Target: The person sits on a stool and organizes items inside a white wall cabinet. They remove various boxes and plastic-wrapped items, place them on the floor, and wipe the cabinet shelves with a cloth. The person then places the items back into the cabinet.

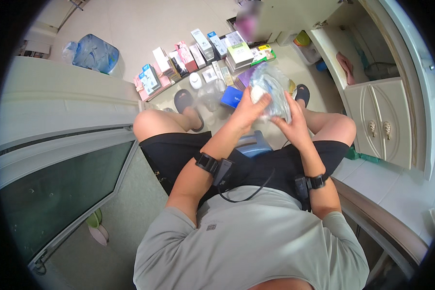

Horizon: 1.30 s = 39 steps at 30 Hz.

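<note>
Between my knees I hold up a clear plastic bag (273, 85) with something white and bluish inside; its contents are blurred. My left hand (252, 108) grips the bag's left side, thumb across the front. On the right side, my right hand (293, 121) has its fingers and thumb around the plastic. Just left of the bag, a blue box (232, 96) lies on the floor. A purple box (248, 76) is partly hidden behind the bag. Crumpled clear plastic (212, 95) rests by my left slipper (183, 101), near a white round bottle (195, 80).
Several upright cartons (203, 45) stand in a row beyond my feet. A large blue water bottle (96, 54) lies at the far left. To the right, a white cabinet (378, 123) has its upper door open. A glass-panelled door (69, 192) is at my left.
</note>
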### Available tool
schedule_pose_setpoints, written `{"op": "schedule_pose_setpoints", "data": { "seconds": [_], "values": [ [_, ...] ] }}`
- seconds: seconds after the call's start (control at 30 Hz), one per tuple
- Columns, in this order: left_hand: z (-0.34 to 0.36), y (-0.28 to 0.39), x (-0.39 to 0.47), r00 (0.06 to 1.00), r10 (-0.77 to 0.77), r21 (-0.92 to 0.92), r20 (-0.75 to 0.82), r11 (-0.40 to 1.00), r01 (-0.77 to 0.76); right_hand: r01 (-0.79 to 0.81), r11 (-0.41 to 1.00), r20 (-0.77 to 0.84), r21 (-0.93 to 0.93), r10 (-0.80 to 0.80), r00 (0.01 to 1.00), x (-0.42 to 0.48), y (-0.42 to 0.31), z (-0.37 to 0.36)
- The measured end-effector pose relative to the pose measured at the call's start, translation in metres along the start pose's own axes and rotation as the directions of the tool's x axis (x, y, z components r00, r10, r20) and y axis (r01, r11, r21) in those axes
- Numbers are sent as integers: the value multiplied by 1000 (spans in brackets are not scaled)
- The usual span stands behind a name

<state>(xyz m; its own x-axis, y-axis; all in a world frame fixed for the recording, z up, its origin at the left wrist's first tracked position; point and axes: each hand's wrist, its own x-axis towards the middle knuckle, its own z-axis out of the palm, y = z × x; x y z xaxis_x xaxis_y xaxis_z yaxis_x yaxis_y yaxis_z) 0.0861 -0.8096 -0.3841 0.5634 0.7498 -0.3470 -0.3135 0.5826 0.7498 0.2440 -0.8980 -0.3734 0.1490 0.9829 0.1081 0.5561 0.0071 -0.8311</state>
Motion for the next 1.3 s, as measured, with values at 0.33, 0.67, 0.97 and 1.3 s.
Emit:
{"op": "schedule_pose_setpoints", "data": {
  "seconds": [0.33, 0.67, 0.97, 1.3],
  "values": [
    [-31, 1, -10, 951, -217, -247, 222, 931, 270, -441, 372, 171, 817, 574, 801, 18, 14, -32],
    [-35, -6, -6, 933, -308, -287, 186, 891, 352, -444, 572, 168, 690, 469, 867, 11, -13, -22],
    [-27, 0, -11, 939, -291, -226, 182, 917, 328, -475, 566, 134, 674, 538, 832, 9, 1, 7],
    [-33, -3, -9, 901, -157, -156, 405, 959, 238, -386, -4, 341, 922, 478, 810, -2, 36, 3]
  ]
}}
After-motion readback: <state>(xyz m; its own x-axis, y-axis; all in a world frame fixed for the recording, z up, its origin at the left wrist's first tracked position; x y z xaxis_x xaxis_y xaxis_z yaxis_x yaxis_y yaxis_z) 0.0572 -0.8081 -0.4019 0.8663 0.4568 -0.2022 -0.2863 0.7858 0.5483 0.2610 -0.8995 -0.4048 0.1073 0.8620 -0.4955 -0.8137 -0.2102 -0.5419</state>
